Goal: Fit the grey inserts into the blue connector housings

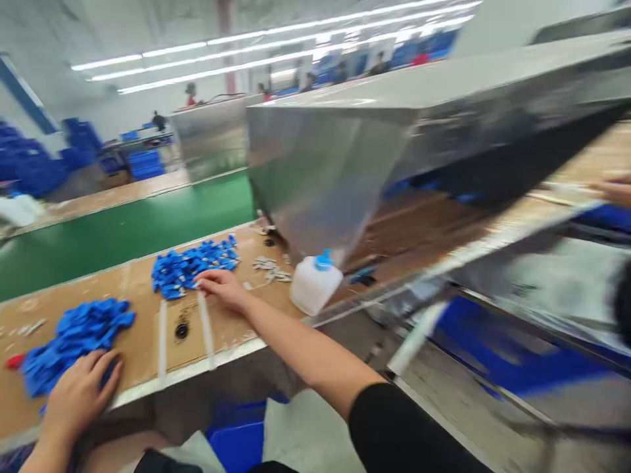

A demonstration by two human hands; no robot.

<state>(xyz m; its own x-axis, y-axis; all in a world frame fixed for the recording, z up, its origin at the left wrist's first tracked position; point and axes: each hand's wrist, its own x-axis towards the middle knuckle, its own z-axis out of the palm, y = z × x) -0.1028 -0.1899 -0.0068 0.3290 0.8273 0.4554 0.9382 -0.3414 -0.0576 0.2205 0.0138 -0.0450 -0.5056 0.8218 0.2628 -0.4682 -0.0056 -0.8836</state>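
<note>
bright ceiling strip lights (172, 50), motion blur toward edges, wide-angle stretching

The surface (140, 348) spans the left of the frame; the belt (207, 205) runs behind it. On the surface, the left pile (81, 336) lies at lower left, the right pile (190, 264) farther back. Before the right pile, a ring (182, 330) sits between two strips (206, 328). Small pieces (271, 268) lie right of the right pile; a bottle (314, 289) stands farther right, before the housing (325, 171).
</note>
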